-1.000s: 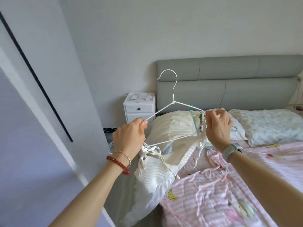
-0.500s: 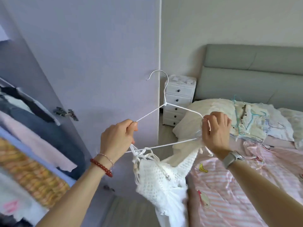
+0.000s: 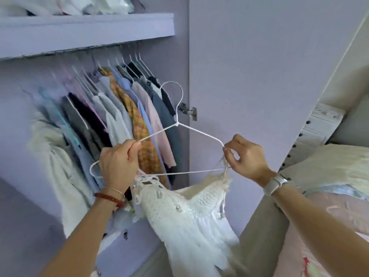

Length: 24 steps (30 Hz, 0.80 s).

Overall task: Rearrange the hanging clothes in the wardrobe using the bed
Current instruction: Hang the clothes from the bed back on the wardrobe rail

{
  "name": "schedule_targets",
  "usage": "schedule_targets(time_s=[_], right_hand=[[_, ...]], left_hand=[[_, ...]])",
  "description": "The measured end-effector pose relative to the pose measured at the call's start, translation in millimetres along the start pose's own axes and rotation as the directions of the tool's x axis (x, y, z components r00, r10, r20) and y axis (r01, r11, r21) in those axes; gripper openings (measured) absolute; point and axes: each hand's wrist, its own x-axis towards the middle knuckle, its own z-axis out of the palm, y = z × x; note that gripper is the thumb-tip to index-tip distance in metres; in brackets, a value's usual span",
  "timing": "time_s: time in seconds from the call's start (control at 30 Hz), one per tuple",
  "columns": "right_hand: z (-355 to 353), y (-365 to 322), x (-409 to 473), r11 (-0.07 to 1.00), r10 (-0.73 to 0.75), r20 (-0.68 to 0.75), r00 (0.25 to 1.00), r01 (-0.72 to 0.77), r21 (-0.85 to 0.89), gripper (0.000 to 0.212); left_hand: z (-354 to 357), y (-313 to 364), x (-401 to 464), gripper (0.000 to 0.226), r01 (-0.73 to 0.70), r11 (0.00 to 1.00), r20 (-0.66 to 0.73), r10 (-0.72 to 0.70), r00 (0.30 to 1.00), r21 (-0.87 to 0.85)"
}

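I hold the white wire hanger with the white knitted strappy top before the wardrobe rail; left hand fingers grip its left arm, right hand fingers pinch the right shoulder. Garment is hangered; hooking it beside the hung clothes remains, I judge

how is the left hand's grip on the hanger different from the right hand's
The left hand wraps its curled fingers round the white hanger's left arm; the right hand only pinches the hanger's right corner, where the white dress's strap sits, with its fingertips. The left hand's wrist has a red bead bracelet; the right hand's wrist has a watch. Both hold the same hanger, hook up, facing the wardrobe.
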Motion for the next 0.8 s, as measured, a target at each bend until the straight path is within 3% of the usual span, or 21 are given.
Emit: schedule_targets(time_s=[0.17,0.23,0.33,0.43,0.53,0.6,0.73,0.8], right_hand=[[33.3,-53.5,46.2,0.967,-0.210,0.248,0.946,0.164,0.197,0.044],[43.8,-77.5,64.2,0.919,-0.349,0.255,0.902,0.277,0.280,0.038],[56.4,-116.4,87.2,0.856,-0.461,0.298,0.836,0.329,0.399,0.029],[69.5,-150.0,102.1,0.758,-0.550,0.378,0.745,0.256,0.600,0.011],[73.7,-179.8,107.8,0.656,-0.660,0.461,0.593,0.157,0.738,0.016],[75.4,-197.8,105.3,0.596,-0.697,0.476,0.536,0.064,0.800,0.013],[94.5,-231.4,97.0,0.536,-0.647,0.467,0.602,-0.077,0.841,0.014],[109.5,-247.4,95.4,0.533,-0.596,0.485,0.641,-0.136,0.835,0.016]], left_hand=[[-68.2,-39.0,-24.6,0.036,0.119,0.983,-0.202,-0.088,0.975,0.143],[-95.6,-51.0,-33.3,0.037,0.179,0.961,-0.265,-0.120,0.957,0.212],[-135.5,-60.9,-43.0,0.038,0.265,0.912,-0.347,-0.149,0.926,0.314],[-167.9,-66.9,-41.3,0.039,0.320,0.878,-0.393,-0.170,0.904,0.356],[-188.7,-85.0,-34.0,0.044,0.392,0.840,-0.380,-0.247,0.892,0.374],[-196.9,-100.4,-31.1,0.041,0.453,0.786,-0.366,-0.310,0.878,0.420],[-201.5,-114.1,-23.7,0.035,0.610,0.673,-0.365,-0.490,0.792,0.419],[-202.4,-114.5,-19.4,0.039,0.645,0.668,-0.373,-0.530,0.762,0.370]])
